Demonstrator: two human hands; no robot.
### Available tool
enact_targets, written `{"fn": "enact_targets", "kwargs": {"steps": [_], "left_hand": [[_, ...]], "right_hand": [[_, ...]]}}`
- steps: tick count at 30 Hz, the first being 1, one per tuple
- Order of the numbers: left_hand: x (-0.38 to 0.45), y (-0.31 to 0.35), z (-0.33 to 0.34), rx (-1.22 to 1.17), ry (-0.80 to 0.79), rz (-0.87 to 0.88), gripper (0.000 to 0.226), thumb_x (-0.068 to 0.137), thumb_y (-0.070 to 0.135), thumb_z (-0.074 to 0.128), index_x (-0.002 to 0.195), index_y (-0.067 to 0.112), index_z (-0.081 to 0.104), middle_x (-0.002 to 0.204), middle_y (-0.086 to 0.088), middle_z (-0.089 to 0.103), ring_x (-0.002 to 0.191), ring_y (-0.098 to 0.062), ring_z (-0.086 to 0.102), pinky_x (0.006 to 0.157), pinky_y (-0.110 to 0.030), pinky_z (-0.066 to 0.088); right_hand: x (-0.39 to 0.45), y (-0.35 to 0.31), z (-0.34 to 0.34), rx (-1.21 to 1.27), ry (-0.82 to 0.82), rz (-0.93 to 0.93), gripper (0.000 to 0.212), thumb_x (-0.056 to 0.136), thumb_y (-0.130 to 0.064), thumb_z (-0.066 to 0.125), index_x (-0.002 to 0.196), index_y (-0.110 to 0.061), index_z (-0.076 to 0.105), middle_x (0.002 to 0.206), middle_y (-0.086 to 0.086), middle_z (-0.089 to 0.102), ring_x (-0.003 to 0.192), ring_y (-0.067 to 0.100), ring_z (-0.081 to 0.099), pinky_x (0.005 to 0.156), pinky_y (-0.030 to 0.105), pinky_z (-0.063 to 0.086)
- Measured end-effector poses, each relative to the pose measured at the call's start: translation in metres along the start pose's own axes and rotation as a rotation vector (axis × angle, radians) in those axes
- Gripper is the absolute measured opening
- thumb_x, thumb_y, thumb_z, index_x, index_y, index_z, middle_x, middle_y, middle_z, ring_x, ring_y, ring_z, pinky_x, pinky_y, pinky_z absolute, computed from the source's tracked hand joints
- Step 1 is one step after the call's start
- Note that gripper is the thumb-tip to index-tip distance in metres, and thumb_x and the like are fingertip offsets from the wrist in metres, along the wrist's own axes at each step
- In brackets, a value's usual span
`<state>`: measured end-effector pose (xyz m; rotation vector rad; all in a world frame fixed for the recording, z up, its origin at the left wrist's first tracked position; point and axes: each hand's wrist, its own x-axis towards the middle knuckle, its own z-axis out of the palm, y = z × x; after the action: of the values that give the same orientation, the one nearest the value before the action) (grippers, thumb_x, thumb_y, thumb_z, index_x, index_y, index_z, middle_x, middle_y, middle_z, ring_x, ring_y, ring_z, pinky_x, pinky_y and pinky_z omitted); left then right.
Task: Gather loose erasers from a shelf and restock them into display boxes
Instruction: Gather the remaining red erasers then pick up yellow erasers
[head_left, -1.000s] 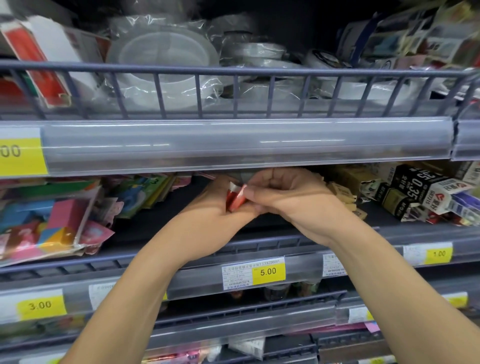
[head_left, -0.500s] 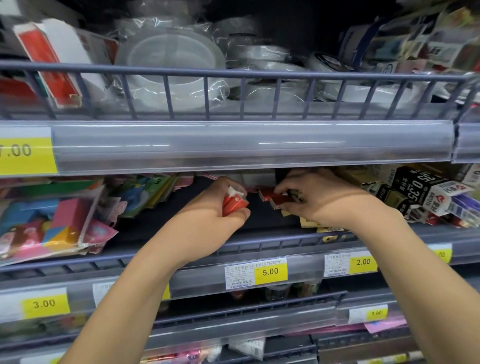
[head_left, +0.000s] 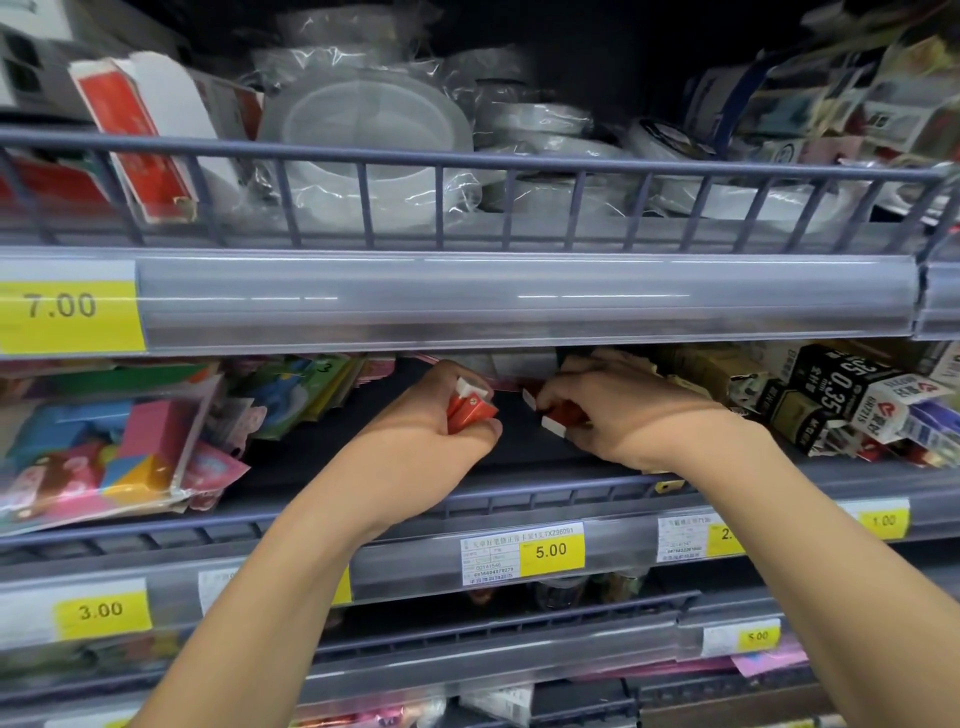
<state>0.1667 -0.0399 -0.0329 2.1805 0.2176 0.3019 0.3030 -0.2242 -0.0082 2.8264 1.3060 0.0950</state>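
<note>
- Both bare forearms reach up and forward into the middle shelf (head_left: 519, 457), under the clear price rail (head_left: 519, 299) of the shelf above.
- The left hand (head_left: 426, 421) is curled into a fist, its grip clamped on a small bunch of erasers (head_left: 467, 408) in red sleeves with white ends showing at the top.
- The right hand (head_left: 623, 415) lies knuckles up, just beside the left, fingers bent down and pinching more loose erasers (head_left: 556, 415), red with white ends, low over the dark shelf floor.
- The two hands are near but apart.
- Left of the hands lie bagged coloured packs (head_left: 104, 452); right of them is a heap of small cartons (head_left: 841, 400), one marked 0.35.
- Yellow price tags (head_left: 550, 551) run along the rail below the wrists.
- The upper rail hides the shelf's back, so whatever lies deeper cannot be seen.
</note>
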Motion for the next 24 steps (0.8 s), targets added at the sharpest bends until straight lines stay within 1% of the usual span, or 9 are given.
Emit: {"fn": "enact_targets", "kwargs": {"steps": [4,6,9,11,12,14,18,21,24], "left_hand": [[0.001,0.001,0.0,-0.008,0.016,-0.037,0.014,0.095,0.045,0.065,0.104,0.046,0.055,0.069,0.015,0.057,0.063,-0.003,0.057,0.059,-0.023,0.041],[0.002,0.001,0.0,-0.022,0.024,-0.056,0.016,0.095,0.045,0.066,0.105,0.043,0.054,0.077,0.014,0.06,0.069,-0.006,0.058,0.062,-0.025,0.043],[0.002,0.0,-0.001,-0.041,0.02,-0.105,0.034,0.09,0.052,0.071,0.115,0.04,0.051,0.1,0.012,0.066,0.09,-0.01,0.064,0.08,-0.034,0.054],[0.002,0.001,-0.002,-0.05,0.012,-0.1,0.058,0.075,0.062,0.075,0.122,0.037,0.052,0.108,0.015,0.068,0.1,-0.007,0.065,0.092,-0.034,0.055],[0.001,0.002,-0.002,-0.055,0.006,-0.087,0.069,0.066,0.065,0.077,0.123,0.037,0.053,0.109,0.017,0.069,0.102,-0.004,0.066,0.093,-0.033,0.055],[0.001,0.003,-0.001,-0.077,-0.006,-0.064,0.081,0.054,0.067,0.08,0.124,0.036,0.055,0.106,0.019,0.073,0.1,0.0,0.069,0.092,-0.031,0.056],[0.002,0.004,0.0,-0.101,-0.021,-0.022,0.076,0.054,0.065,0.08,0.119,0.033,0.06,0.097,0.022,0.076,0.091,0.008,0.07,0.087,-0.026,0.057],[0.002,0.005,0.0,-0.126,-0.027,-0.016,0.064,0.061,0.068,0.072,0.115,0.035,0.059,0.096,0.024,0.075,0.091,0.009,0.069,0.086,-0.025,0.057],[0.0,0.004,-0.001,-0.09,0.008,-0.02,0.049,0.068,0.065,0.064,0.11,0.042,0.055,0.095,0.019,0.073,0.091,0.005,0.066,0.081,-0.024,0.054]], "right_hand": [[0.002,0.002,0.0,0.027,-0.006,-0.069,0.032,0.096,-0.037,0.059,0.128,-0.041,0.058,0.134,-0.013,0.047,0.126,0.02,0.037,0.108,0.036,0.03],[0.001,0.001,0.0,0.118,0.041,-0.075,0.028,0.093,-0.039,0.063,0.12,-0.041,0.057,0.123,-0.015,0.052,0.115,0.013,0.044,0.097,0.029,0.038],[-0.005,-0.01,-0.002,0.564,0.185,-0.025,0.014,0.085,-0.034,0.071,0.095,-0.036,0.062,0.089,-0.015,0.067,0.083,0.001,0.06,0.071,0.019,0.047],[-0.009,-0.021,-0.004,0.922,0.264,0.011,0.014,0.083,-0.023,0.074,0.089,-0.033,0.068,0.081,-0.013,0.072,0.073,0.001,0.065,0.063,0.016,0.05],[-0.011,-0.026,-0.004,1.051,0.279,0.022,0.017,0.083,-0.017,0.075,0.09,-0.032,0.069,0.08,-0.013,0.073,0.072,0.003,0.067,0.06,0.014,0.05],[-0.013,-0.035,-0.004,1.233,0.255,0.022,0.019,0.084,-0.01,0.077,0.094,-0.024,0.07,0.085,-0.006,0.075,0.076,0.012,0.073,0.067,0.016,0.055],[-0.012,-0.049,-0.001,1.294,0.236,0.04,0.017,0.08,-0.015,0.082,0.092,-0.02,0.071,0.09,-0.003,0.075,0.09,0.016,0.072,0.088,0.029,0.058],[-0.01,-0.055,-0.001,1.341,0.241,0.06,0.018,0.079,-0.016,0.084,0.092,-0.015,0.072,0.089,0.0,0.074,0.082,0.016,0.072,0.078,0.03,0.059],[-0.01,-0.057,-0.001,1.437,0.18,0.057,0.023,0.08,-0.014,0.083,0.094,-0.003,0.07,0.091,0.012,0.075,0.071,0.028,0.075,0.069,0.032,0.062]]}}
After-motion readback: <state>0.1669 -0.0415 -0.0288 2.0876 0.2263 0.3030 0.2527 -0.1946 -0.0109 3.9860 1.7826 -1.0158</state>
